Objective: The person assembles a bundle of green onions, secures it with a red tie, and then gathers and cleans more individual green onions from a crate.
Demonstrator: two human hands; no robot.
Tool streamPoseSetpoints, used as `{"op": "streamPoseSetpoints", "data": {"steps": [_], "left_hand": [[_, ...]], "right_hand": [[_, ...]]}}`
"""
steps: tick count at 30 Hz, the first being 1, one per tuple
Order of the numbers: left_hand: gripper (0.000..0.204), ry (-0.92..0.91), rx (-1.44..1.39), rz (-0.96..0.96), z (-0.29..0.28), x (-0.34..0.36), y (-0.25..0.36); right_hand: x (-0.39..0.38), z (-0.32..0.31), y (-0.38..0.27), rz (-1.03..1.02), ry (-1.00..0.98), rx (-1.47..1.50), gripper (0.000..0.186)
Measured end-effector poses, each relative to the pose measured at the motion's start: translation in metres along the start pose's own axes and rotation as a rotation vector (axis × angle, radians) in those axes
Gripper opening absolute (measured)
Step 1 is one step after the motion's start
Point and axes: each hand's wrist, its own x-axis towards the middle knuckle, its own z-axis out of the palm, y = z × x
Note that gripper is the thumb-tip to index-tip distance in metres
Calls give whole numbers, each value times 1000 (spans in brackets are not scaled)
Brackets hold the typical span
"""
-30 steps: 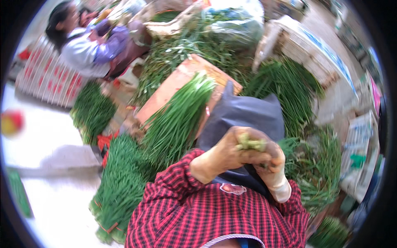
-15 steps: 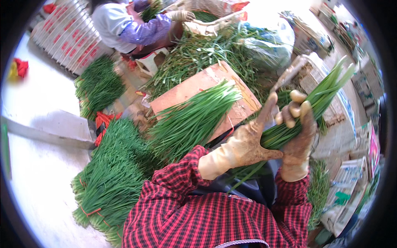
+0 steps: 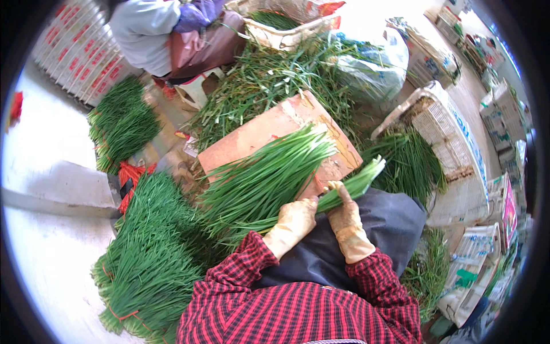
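Observation:
Both hands wear soiled cream gloves. My left hand [image 3: 293,225] is closed on a small bunch of long green leaves [image 3: 358,186], low beside the board. My right hand [image 3: 347,225] grips the same bunch farther right, where its pale cut ends point up-right. Just beyond them a larger fanned bunch [image 3: 263,178] lies across a worn pinkish board [image 3: 258,129], pale ends to the upper right. A dark apron [image 3: 392,223] covers my lap under both arms. Heaped bundles with red ties [image 3: 143,246] lie at my left.
A co-worker [image 3: 143,37] sits at upper left by stacked white crates [image 3: 74,51]. Loose leaves [image 3: 275,74] heap behind the board, beside a plastic bag [image 3: 372,74]. A dirty crate [image 3: 452,149] borders the right, red string [image 3: 129,180] lies left.
Both hands have come down and leftward with the bunch from the raised position at right, laying it lower alongside the larger bunch. The co-worker's hands have shifted.

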Motion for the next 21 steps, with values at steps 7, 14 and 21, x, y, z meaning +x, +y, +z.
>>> {"op": "streamPoseSetpoints", "data": {"steps": [7, 14, 21], "left_hand": [[34, 29, 29, -43, 26, 5, -30], [20, -282, -792, -222, -24, -10, -51], [26, -432, -1341, -307, -108, -1, -82]], "right_hand": [[28, 4, 29, 39, 108, -98, 22], [0, 33, -7, 41, -241, -89, 40], [8, 49, -87, -358, -164, -1441, 45]]}}
